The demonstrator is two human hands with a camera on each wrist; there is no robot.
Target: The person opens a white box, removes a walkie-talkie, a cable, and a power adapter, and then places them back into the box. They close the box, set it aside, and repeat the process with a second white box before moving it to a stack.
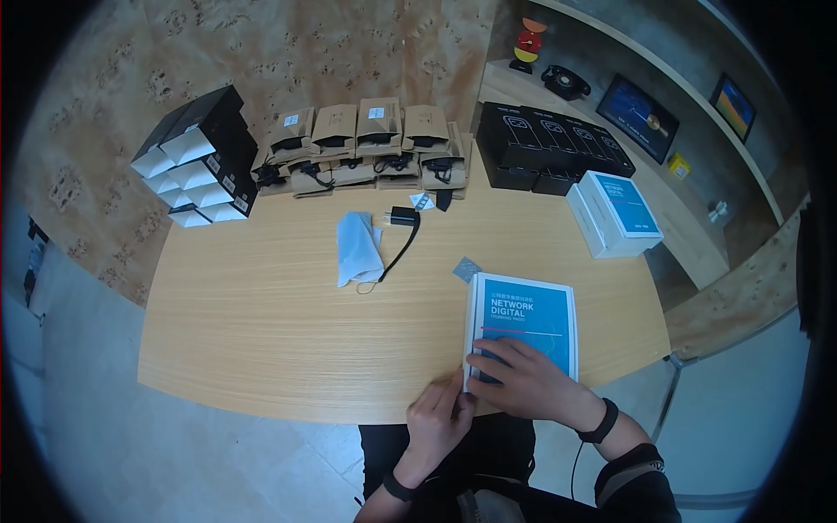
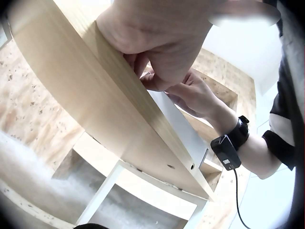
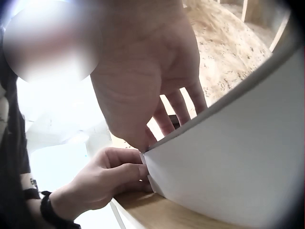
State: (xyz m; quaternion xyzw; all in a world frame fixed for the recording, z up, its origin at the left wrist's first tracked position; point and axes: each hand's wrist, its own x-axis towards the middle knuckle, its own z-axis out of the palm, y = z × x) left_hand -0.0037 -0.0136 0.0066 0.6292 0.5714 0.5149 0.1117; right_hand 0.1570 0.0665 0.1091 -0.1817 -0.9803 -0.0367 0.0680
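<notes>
A white box with a blue "NETWORK DIGITAL" lid [image 1: 525,307] lies flat near the table's front edge. My right hand [image 1: 532,383] rests across its lower part, fingers extended over the lid toward the left edge. Close to the near left corner, my left hand [image 1: 438,422] has its fingers curled. In the right wrist view the left thumb and fingers [image 3: 126,172] pinch the corner of the white box wall [image 3: 224,152]. The right thumb lies right at that corner too. The left wrist view mostly hides the left fingertips behind the hand.
A blue pouch [image 1: 356,248] and a black plug with cord [image 1: 403,216] lie mid-table. A small grey packet [image 1: 467,268] sits behind the box. Along the back stand open black boxes [image 1: 196,157], cardboard trays [image 1: 379,131], black cartons [image 1: 549,144] and more white-blue boxes [image 1: 615,213].
</notes>
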